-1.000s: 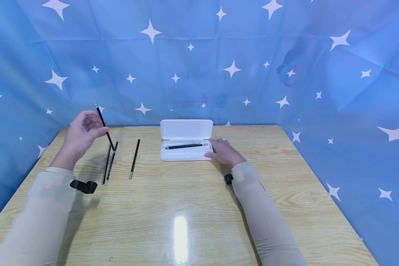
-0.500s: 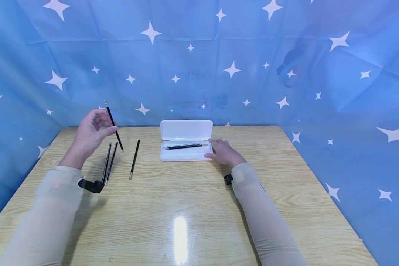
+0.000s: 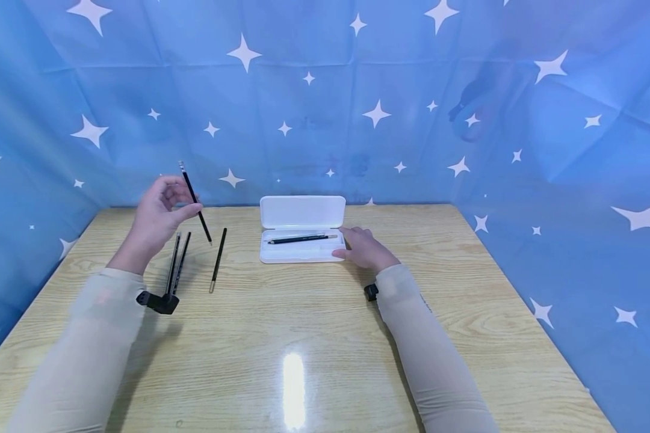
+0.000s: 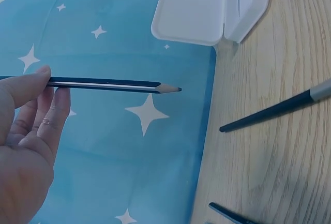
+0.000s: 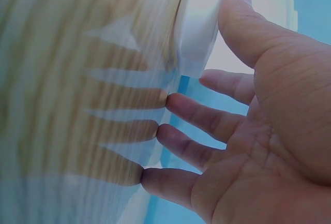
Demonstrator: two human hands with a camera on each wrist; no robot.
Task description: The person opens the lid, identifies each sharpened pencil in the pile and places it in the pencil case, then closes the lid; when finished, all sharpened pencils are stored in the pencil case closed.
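My left hand (image 3: 159, 210) pinches a black pencil (image 3: 190, 186) between thumb and fingers above the table's left side. Its banded end is up and its sharpened tip points down. In the left wrist view the pencil (image 4: 119, 85) shows a bare wood cone and dark point. My right hand (image 3: 364, 248) rests at the right end of the white pencil case (image 3: 302, 211), whose lid stands up. In the right wrist view the thumb lies over the case's edge (image 5: 196, 38), while several fairly straight fingers touch the table. Dark pencils (image 3: 298, 239) lie in the case.
One black pencil (image 3: 218, 260) lies on the wooden table (image 3: 238, 355), between the left hand and the case. Two more pencils (image 3: 182, 261) lie side by side, partly behind the left wrist camera (image 3: 159, 302). A blue starry cloth (image 3: 325, 90) hangs behind the table.
My left hand has moved right with its pencil, lifting the tip away from the two pencils on the table toward the lone one. My right hand has stayed at the case.
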